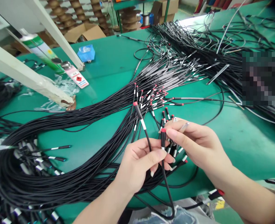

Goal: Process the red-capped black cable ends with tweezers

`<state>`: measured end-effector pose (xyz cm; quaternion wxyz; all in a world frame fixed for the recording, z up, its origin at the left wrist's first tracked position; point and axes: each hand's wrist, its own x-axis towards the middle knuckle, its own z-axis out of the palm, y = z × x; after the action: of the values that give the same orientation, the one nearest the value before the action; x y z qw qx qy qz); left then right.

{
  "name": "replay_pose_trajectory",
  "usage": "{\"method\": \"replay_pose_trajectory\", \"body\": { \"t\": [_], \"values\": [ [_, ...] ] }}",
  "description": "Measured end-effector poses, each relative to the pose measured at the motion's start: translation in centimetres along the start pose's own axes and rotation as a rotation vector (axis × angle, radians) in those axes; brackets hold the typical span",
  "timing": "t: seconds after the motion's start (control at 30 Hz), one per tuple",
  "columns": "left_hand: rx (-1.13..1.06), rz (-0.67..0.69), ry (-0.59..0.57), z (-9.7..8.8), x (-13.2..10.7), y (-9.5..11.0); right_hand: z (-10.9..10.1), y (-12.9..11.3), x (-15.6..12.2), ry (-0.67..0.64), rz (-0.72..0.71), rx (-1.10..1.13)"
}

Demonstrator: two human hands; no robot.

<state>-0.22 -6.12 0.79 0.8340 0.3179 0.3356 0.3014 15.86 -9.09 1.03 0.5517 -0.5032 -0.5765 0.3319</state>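
My left hand (137, 163) grips two thin black cables (146, 135); my right hand (193, 141) pinches one red-tipped end (163, 132). They look light, limp, best held just below the stiffer tips.

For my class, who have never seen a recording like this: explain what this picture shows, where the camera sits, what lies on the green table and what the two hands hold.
There is no machine here: a person works with bare hands, and the one picture comes from a camera on their head, looking down.

The left hand pinches a thin black cable with a red tip that sticks upward. The right hand grips a second red-tipped cable by its end; this one loops down below the table edge.

On the green table lies a big bundle of similar black cables, their red tips fanned out beyond the hands. Farther back stand a spray can and a small blue container.
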Motion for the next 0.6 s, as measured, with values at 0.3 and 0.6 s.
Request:
{"method": "replay_pose_trajectory", "body": {
  "t": [0.3, 0.6],
  "values": [
    [0.254, 0.062, -0.040, -0.2, -0.2, -0.4, -0.5, 0.2, 0.0, 0.263, -0.015, -0.209],
    [0.477, -0.026, -0.259, -0.2, -0.4, -0.5, -1.2, -0.3, 0.5, -0.228, 0.006, -0.156]
  ]
}}
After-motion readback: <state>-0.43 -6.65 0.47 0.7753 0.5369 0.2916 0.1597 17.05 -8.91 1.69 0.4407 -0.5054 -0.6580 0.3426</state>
